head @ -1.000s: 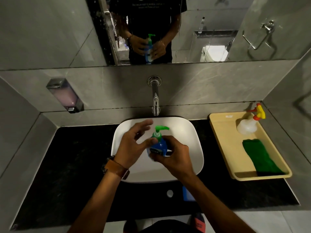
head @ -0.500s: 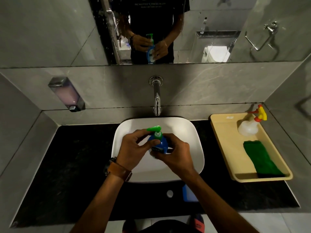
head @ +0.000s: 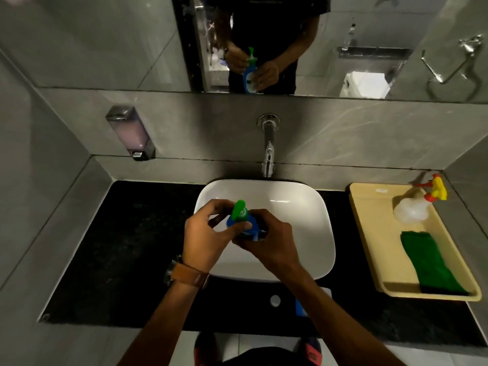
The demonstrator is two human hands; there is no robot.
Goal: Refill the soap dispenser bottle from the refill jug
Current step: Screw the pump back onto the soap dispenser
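At frame centre, over the white basin (head: 303, 207), the right hand (head: 272, 241) clenches the blue soap dispenser bottle (head: 244, 224) while the left hand (head: 204, 236) pinches its green pump (head: 239, 208); a slick grip could drop it.

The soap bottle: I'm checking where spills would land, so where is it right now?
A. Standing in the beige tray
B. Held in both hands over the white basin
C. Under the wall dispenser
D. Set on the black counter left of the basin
B: the left hand and right hand both grip the blue soap bottle with its green pump above the white basin.
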